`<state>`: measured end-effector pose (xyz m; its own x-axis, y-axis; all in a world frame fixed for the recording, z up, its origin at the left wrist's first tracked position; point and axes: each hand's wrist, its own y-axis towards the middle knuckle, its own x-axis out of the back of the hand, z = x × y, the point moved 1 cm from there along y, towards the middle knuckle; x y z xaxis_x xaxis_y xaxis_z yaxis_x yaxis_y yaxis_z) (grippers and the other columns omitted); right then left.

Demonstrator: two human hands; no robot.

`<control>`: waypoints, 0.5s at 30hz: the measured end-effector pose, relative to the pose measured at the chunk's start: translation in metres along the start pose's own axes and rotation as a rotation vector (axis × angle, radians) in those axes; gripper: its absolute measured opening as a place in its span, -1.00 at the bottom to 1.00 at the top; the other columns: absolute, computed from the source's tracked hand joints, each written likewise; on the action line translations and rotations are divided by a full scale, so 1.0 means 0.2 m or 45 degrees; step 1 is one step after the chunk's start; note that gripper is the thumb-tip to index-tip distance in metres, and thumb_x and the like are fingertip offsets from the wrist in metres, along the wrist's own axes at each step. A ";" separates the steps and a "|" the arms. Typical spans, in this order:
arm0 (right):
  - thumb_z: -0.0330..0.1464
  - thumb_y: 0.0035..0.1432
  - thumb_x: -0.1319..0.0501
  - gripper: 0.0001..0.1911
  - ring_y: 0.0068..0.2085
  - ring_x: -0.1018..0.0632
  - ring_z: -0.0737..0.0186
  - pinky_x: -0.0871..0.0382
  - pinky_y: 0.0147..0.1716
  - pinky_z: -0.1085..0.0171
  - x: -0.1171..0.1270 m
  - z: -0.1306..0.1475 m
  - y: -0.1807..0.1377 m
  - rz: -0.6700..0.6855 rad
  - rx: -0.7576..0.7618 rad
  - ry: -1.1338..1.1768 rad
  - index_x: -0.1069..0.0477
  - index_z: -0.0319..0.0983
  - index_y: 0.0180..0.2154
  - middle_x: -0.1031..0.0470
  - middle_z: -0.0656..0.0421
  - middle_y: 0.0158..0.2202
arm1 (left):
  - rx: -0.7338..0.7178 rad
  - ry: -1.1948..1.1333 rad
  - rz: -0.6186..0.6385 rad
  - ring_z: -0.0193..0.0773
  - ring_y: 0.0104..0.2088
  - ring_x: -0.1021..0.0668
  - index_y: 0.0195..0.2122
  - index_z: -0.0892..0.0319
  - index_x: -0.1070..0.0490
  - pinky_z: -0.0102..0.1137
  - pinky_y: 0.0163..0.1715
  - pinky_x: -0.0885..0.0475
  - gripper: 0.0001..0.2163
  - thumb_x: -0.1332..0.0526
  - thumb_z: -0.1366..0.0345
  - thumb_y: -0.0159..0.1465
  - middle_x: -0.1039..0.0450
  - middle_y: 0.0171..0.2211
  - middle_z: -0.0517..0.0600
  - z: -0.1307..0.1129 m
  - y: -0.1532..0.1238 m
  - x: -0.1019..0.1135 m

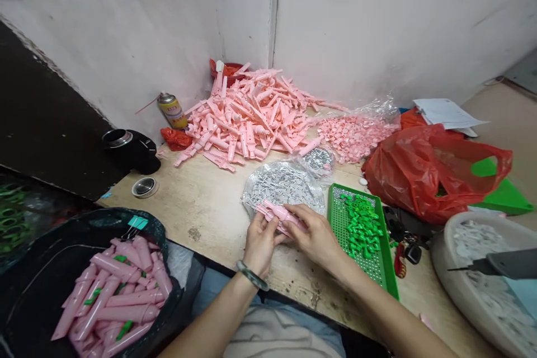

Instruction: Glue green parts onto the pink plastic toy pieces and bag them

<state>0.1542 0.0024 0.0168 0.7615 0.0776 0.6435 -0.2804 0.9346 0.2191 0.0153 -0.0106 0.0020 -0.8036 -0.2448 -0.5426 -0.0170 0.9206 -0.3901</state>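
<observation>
Both hands meet over the wooden table near its front edge. My left hand, with a green bangle on its wrist, grips a pink plastic tube part from below. My right hand closes its fingers on the same pink part from the right. Just behind the hands lies a clear bag of small metal pieces. A green perforated tray holding several small green plastic pieces lies right beside my right hand.
A big heap of pink plastic halves fills the back of the table, with a bag of small pink bits beside it. A black bag of assembled pink tubes sits lower left. A red plastic bag, a spray can and a grey basin stand around.
</observation>
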 end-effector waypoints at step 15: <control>-0.41 0.30 -0.16 -0.70 -0.20 -0.56 0.15 -0.49 -0.25 0.23 -0.10 0.06 -0.08 -0.166 0.156 -0.189 -0.47 -0.22 0.05 -0.53 0.05 -0.14 | 0.042 -0.091 -0.052 -0.17 -0.19 -0.60 -0.13 0.19 -0.37 -0.35 -0.24 -0.51 -0.73 -0.21 0.28 0.13 -0.55 -0.22 0.06 -0.02 -0.04 -0.01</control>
<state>0.1356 -0.0179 0.0093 0.7044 -0.1011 0.7026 -0.2611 0.8835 0.3889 0.0142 -0.0171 0.0093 -0.7578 -0.3045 -0.5771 -0.0285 0.8991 -0.4369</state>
